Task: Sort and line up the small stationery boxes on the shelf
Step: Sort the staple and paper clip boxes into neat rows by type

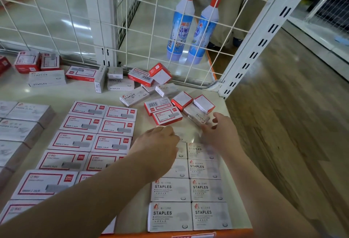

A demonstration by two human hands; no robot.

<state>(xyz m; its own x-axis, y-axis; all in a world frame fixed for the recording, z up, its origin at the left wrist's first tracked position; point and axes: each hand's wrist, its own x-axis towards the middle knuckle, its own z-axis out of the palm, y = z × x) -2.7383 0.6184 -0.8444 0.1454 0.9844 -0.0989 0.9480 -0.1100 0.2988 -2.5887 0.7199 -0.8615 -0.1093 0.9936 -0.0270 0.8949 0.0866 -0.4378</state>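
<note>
Both hands work at the far end of the grey STAPLES rows [188, 198] on the right of the shelf [56, 94]. The left hand [158, 141] lies knuckles-up over the top of the left column, fingers curled down onto something white beneath it; whether it actually grips a box I cannot tell. The right hand [221, 132] has its fingers spread apart and relaxed, fingertips touching the near end of a loose grey box [196, 115] that lies just beyond the right column.

That box is skewed: its long axis runs diagonally, from far-left to near-right, and its print reads at a slant, while the lined-up boxes have their long axes running left to right with the word STAPLES upright to the viewer. To do the step well, I judge it best to turn the box until its long axis matches the rows and the lettering faces the same way, then slide it flush against the top box of the right column, edges touching and no gap. Keep the other hand steadying the rows so they do not shift.

The red-framed boxes [98, 126] sit in two neat columns to the left; a jumbled pile [149, 82] of mixed boxes waits near the wire grid [151, 29]
</note>
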